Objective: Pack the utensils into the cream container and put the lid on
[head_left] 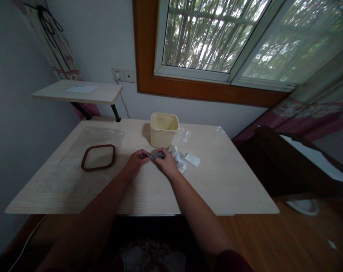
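Between my two hands is a small bunched grey item (pixel 157 155), too small to name for sure. My left hand (pixel 135 163) pinches its left end, fingertips closed. My right hand (pixel 166 163) is closed over its right end, hiding part of it. Just behind the hands stands a cream plastic bin (pixel 163 130), upright, its inside bottom out of sight. A crumpled clear plastic bag (pixel 178 159) lies right beside my right hand. Past it rests a small white card or packet (pixel 192 159).
On the left, a reddish-brown rounded frame (pixel 98 168) lies on a clear plastic sheet (pixel 72 177) on the pale wooden table (pixel 222 189). A raised shelf (pixel 103 94) stands at the back left, holding a white paper (pixel 81 89). Behind are wall sockets (pixel 123 75) and a window.
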